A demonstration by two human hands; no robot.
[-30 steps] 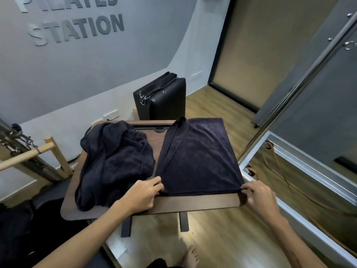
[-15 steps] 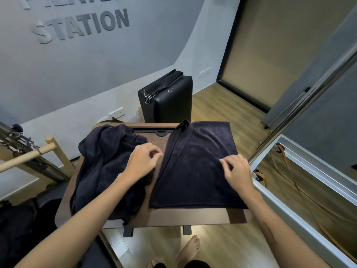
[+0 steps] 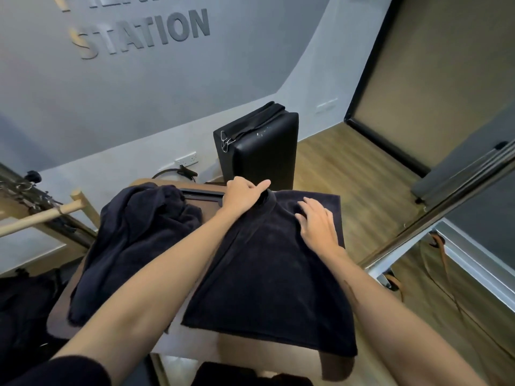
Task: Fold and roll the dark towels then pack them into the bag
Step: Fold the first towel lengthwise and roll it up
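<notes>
Your left hand is at the far edge of the spread towel, fingers curled over the bunched top corner where the folded flap comes to a peak; it looks like a grip on that corner, though the fingertips are hidden behind the cloth, so I can't be sure how firmly you hold it. Your right hand lies flat on the same towel just beside it, fingers straight and spread, pressing the cloth down. The towel rests on the wooden table, one long side already doubled over, its near edge hanging past the table's front. This reads as the folding step for this towel: the lengthwise fold is in place and you are squaring up its far end. Next you'll want that top corner laid flat and the edges lined up, then a tight roll begun from one end. The crumpled towel pile sits to the left on the table, untouched. The black bag stands upright on the floor just behind the table.
</notes>
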